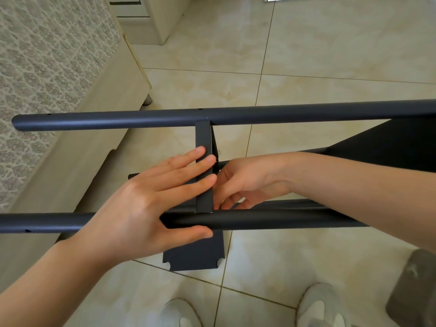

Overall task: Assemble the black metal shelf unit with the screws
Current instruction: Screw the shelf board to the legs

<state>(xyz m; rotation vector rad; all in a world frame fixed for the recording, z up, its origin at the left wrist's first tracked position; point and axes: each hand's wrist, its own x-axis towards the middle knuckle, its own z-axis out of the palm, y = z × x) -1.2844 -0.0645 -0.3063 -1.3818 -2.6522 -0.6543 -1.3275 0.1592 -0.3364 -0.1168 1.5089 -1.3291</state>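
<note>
The black shelf unit lies on its side above the tiled floor. Its far tube [118,119] and near tube [271,220] run left to right. A shelf panel [203,135] stands edge-on between them, and its lower part [195,258] shows below the near tube. Another black panel [389,142] sits at the right. My left hand [141,204] presses straight fingers on the panel's edge, with the thumb lying under the near tube. My right hand [247,178] reaches in behind the panel, fingers curled at its joint with the near tube. No screw is visible.
A bed with a patterned cover [47,55] and a pale wooden frame [82,149] fills the left side. A white cabinet [151,20] stands at the back. A grey object [412,291] stands at the bottom right, beside my shoes [320,305].
</note>
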